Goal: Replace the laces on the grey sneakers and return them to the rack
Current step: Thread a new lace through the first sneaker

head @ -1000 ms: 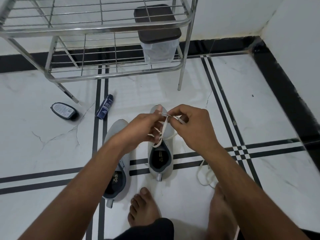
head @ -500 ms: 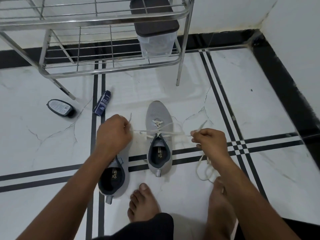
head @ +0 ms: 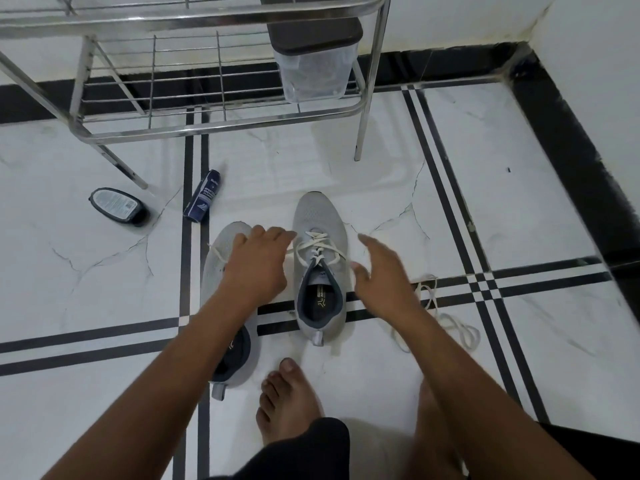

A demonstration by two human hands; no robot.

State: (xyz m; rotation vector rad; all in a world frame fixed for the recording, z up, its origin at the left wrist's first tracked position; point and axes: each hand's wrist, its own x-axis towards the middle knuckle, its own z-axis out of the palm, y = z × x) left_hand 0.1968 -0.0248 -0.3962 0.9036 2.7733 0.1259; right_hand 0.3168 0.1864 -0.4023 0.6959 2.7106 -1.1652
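Two grey sneakers stand on the white floor. The right sneaker (head: 320,223) is threaded with a white lace (head: 320,247). One lace end runs left under my left hand (head: 258,263) and lies across the left sneaker (head: 218,261), which my forearm partly hides. My left hand hovers palm down with loose fingers and grips nothing that I can see. To the right of the laced shoe, my right hand (head: 379,271) is spread open and empty. A second loose white lace (head: 450,323) lies on the floor by my right arm.
The steel shoe rack (head: 221,124) stands just beyond the sneakers, with a clear container with a dark lid (head: 311,71) on its lower shelf. A black bottle (head: 117,206) and a blue tube (head: 202,195) lie at the left. My bare feet (head: 287,403) are below the shoes.
Both hands first pulled the lace ends apart sideways, then let them go. The hands have moved back in beside the laced sneaker, and the lace ends have dropped.
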